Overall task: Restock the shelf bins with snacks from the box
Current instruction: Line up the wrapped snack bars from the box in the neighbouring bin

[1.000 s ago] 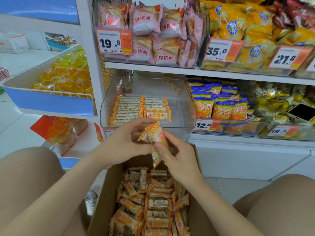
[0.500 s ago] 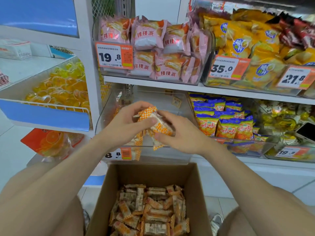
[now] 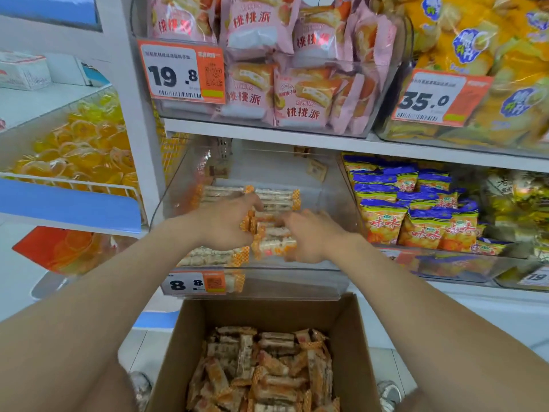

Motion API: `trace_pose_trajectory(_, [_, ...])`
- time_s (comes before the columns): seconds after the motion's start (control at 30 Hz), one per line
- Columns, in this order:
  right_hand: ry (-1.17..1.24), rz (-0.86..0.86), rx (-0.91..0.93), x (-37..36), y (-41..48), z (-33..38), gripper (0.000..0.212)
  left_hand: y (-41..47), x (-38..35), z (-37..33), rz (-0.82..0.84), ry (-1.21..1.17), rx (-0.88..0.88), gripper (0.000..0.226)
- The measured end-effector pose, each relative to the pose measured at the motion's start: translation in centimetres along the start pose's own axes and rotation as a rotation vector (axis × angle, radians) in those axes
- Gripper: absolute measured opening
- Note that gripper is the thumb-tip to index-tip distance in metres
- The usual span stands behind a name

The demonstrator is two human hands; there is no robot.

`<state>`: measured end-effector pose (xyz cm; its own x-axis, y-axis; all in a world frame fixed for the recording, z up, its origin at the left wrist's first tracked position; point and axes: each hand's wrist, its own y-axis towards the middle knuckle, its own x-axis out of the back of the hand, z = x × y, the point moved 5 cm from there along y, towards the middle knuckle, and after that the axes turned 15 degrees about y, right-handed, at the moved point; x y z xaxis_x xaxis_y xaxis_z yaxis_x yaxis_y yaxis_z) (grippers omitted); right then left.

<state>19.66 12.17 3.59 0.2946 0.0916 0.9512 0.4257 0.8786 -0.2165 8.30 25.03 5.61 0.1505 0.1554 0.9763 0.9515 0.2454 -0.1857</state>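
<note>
Inside clear shelf bin point(image 3: 329, 188), left hand point(image 3: 225, 224) and right hand point(image 3: 312, 237) clamp snack bars point(image 3: 274, 245) between them.

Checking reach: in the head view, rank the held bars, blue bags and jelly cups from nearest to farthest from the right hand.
1. Held bars: gripped by the right hand, in the bin.
2. Blue bags: beside it, right.
3. Jelly cups: far left.

Orange-and-white wrapped snack bars point(image 3: 274, 245) lie in rows in the clear shelf bin point(image 3: 267, 282); more lie jumbled in the open cardboard box point(image 3: 353, 337) below.
</note>
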Motion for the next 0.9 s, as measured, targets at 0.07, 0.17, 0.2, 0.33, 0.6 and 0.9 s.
trace_pose_trajectory(0.07, [0.019, -0.061, 0.006, -0.5, 0.6, 0.3, 0.081, 0.2, -0.1, -0.5, -0.053, 0.047, -0.044, 0.049])
trace_pose_trajectory(0.17, [0.039, -0.139, -0.045, -0.5, 0.9, 0.1, 0.086, 0.4, -0.5, -1.1, -0.151, 0.187, -0.081, 0.042])
trace_pose_trajectory(0.2, [0.060, -0.152, -0.076, -0.6, 0.8, -0.1, 0.092, 0.6, -0.7, -1.2, -0.161, 0.231, -0.075, 0.041])
trace_pose_trajectory(0.33, [0.212, -0.126, -0.198, -1.0, 0.3, -1.0, 0.113, 0.9, -1.3, -0.9, -0.175, 0.258, -0.019, 0.035])
trace_pose_trajectory(0.6, [0.216, 0.004, -0.231, -1.8, -0.7, -1.6, 0.040, 1.6, -1.9, -1.2, -0.109, 0.243, 0.044, 0.035])
trace_pose_trajectory(0.9, [0.588, -0.053, -0.371, -1.4, 0.7, -2.4, 0.114, 2.8, -3.0, -0.7, -0.075, 0.277, -0.019, 0.073])
